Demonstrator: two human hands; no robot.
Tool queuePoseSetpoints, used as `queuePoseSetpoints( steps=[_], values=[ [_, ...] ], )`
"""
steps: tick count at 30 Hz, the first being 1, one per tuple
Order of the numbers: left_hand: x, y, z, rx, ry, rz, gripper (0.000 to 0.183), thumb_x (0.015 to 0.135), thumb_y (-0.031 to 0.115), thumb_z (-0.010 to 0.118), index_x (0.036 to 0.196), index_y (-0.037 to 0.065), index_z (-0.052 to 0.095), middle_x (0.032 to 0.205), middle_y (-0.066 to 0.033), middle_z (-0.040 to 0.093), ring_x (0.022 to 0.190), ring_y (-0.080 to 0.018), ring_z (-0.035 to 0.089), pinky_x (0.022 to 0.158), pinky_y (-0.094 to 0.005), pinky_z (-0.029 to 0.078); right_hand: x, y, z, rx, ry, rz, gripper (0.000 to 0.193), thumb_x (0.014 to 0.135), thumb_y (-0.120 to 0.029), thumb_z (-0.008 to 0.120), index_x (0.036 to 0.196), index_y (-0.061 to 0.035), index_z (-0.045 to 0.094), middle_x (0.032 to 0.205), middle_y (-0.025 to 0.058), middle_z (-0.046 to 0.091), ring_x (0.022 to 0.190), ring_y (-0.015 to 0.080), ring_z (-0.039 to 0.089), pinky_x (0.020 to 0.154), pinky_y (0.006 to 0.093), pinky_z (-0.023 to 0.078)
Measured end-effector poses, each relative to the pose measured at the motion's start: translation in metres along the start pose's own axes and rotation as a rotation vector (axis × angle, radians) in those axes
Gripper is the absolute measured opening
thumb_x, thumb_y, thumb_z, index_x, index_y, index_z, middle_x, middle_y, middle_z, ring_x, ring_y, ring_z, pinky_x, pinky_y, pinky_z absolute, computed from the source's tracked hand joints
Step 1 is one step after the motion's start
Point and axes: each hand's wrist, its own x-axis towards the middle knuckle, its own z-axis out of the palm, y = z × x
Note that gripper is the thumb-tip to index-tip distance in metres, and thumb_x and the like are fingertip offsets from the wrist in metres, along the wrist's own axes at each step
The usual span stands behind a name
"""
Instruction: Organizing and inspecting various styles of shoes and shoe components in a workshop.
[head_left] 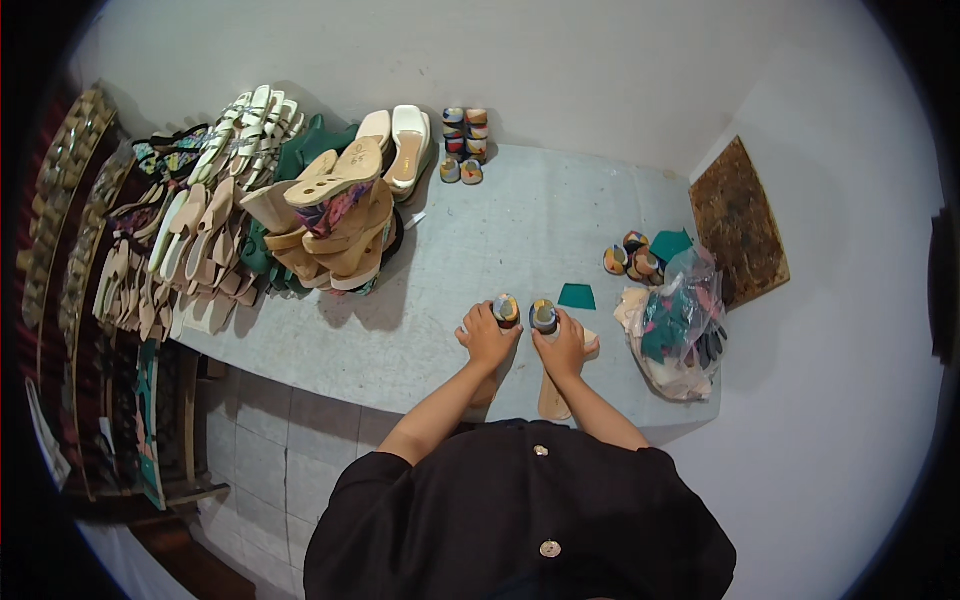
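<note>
My left hand [487, 338] is closed around a small, round-topped, multicoloured patterned piece [506, 308] that looks like a covered shoe heel. A matching patterned heel [543, 314] is gripped by my right hand [563, 347], close beside the first. Both stand near the front of the pale table [480, 250]. Under my right forearm lies a tan shoe sole [553, 398], partly hidden. Another tan sole [486, 391] shows beside my left wrist, mostly covered. Just beyond my right hand lies a flat green trapezoid piece [577, 296].
A clear plastic bag [682, 335] with green and pale scraps sits at the right, next to several patterned heels [614, 261]. More heels [465, 132] are stacked by the wall. Piled sandals [345, 215] crowd the left. A brown board [740, 225] leans on the right wall.
</note>
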Motion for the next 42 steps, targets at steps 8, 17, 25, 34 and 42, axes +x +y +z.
queuePoseSetpoints(
  steps=[8,17,25,34,42],
  values=[
    [-0.002,-0.002,0.002,0.024,0.005,-0.015,0.07,0.065,0.04,0.073,0.121,0.01,0.044,0.12,-0.0115,0.044,0.115,-0.0287,0.037,0.09,-0.0547,0.022,-0.001,0.0,0.003,0.014,-0.011,0.034,0.063,0.068,-0.04,0.07,0.121,-0.012,0.049,0.115,0.0058,0.056,0.117,0.0223,0.045,0.097,0.0641,0.008],
    [0.006,-0.02,-0.013,-0.101,-0.102,-0.024,0.069,0.069,0.041,0.07,0.123,0.006,0.046,0.124,-0.016,0.043,0.117,-0.0313,0.036,0.092,-0.0564,0.02,-0.005,-0.006,0.009,0.006,-0.015,0.105,0.062,0.069,-0.038,0.07,0.121,-0.0119,0.049,0.118,0.0084,0.055,0.12,0.0232,0.042,0.096,0.0647,0.008],
    [0.063,-0.043,-0.041,-0.367,-0.028,-0.06,0.066,0.071,0.026,0.071,0.126,0.002,0.042,0.12,-0.0172,0.049,0.112,-0.0307,0.045,0.095,-0.0462,0.029,0.027,-0.047,0.006,0.112,-0.059,0.136,0.059,0.072,-0.036,0.068,0.12,-0.0082,0.049,0.117,0.0099,0.054,0.12,0.0246,0.041,0.096,0.0641,0.007],
    [0.192,-0.04,-0.031,-0.624,0.341,-0.006,0.059,0.078,0.012,0.064,0.129,0.0,0.038,0.126,-0.0208,0.048,0.116,-0.0353,0.047,0.098,-0.0394,0.034,0.133,-0.116,0.047,0.162,0.032,-0.008,0.059,0.073,-0.036,0.067,0.123,-0.0133,0.046,0.115,0.007,0.054,0.118,0.0243,0.041,0.096,0.063,0.012],
    [0.298,-0.016,-0.02,-0.666,0.404,-0.038,0.058,0.079,0.016,0.063,0.13,0.004,0.037,0.13,-0.0162,0.045,0.121,-0.0343,0.041,0.102,-0.0456,0.025,0.236,-0.16,0.075,0.145,-0.044,-0.13,0.061,0.074,-0.04,0.067,0.125,-0.0128,0.047,0.117,0.0102,0.053,0.118,0.0254,0.04,0.096,0.0607,0.011]
  ],
)
